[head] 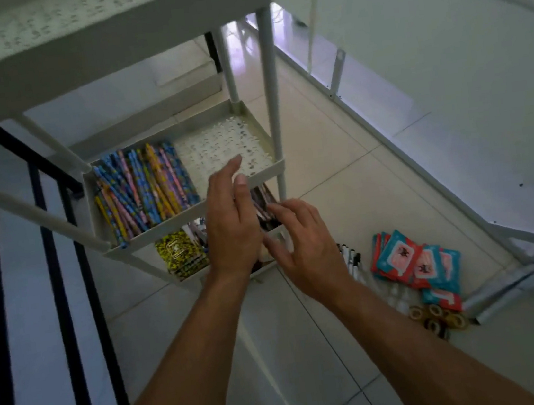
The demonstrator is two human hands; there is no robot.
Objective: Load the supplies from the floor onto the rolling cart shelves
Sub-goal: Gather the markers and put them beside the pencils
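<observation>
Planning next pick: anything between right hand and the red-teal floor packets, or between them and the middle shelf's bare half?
Only markers lie between right hand and packets. Toward the middle shelf: left hand over its front rim, plus the corner post.

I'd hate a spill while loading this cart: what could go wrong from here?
The pencils lie heaped against the middle shelf front wall, one end poking over the corner; a jolt might tip it out. The left hand and right hand work close under that shelf, so a knuckle could knock it. The tape rolls and markers on the floor might roll if nudged.
</observation>
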